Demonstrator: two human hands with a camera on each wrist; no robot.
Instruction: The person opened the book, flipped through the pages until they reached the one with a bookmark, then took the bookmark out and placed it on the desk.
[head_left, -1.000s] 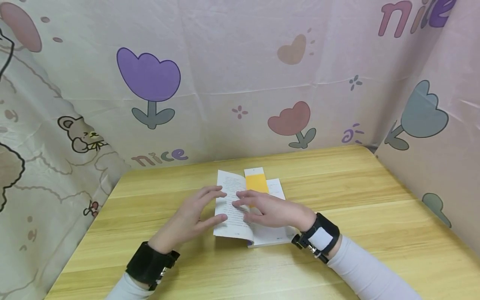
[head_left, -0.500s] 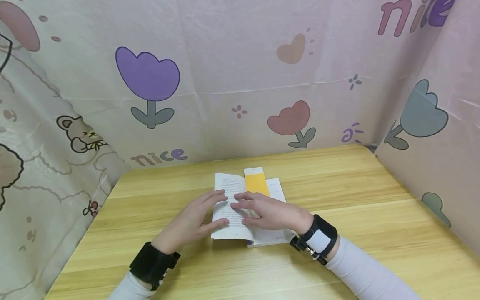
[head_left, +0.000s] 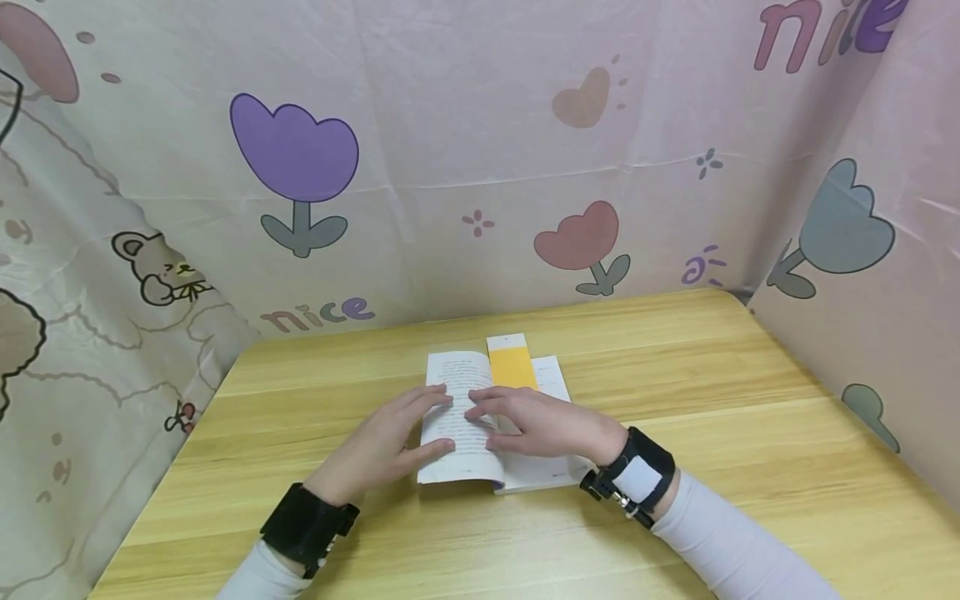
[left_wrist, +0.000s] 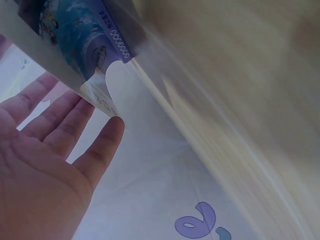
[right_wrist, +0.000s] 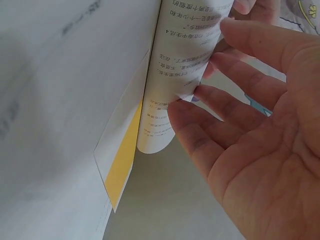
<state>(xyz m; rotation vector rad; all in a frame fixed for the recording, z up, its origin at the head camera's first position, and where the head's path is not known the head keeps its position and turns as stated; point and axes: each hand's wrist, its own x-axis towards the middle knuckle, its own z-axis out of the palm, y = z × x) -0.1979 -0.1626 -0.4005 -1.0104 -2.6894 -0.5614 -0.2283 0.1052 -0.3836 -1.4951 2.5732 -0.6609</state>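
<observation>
An open book (head_left: 453, 462) lies on the table, its left-hand pages raised in a slight curve. My left hand (head_left: 386, 437) touches the outer part of the left page with extended fingers and thumb. From the right, my right hand (head_left: 558, 423) reaches across the book, and its spread fingers (right_wrist: 192, 120) rest on the left page near the fold. A yellow and white bookmark strip (head_left: 513, 365) lies on the right-hand page and sticks out past the top edge. In the left wrist view, the blue and purple cover (left_wrist: 82, 37) shows under the pages.
The wooden table (head_left: 645, 358) extends around the book on all sides. A cloth backdrop (head_left: 420, 100) with printed flowers and a bear rises behind it and along both sides. Each wrist wears a black band (head_left: 307, 527) with a small camera.
The left page has come down and spread farther left, lying flatter than before. Both hands have shifted slightly with it, the fingers staying on the page.
</observation>
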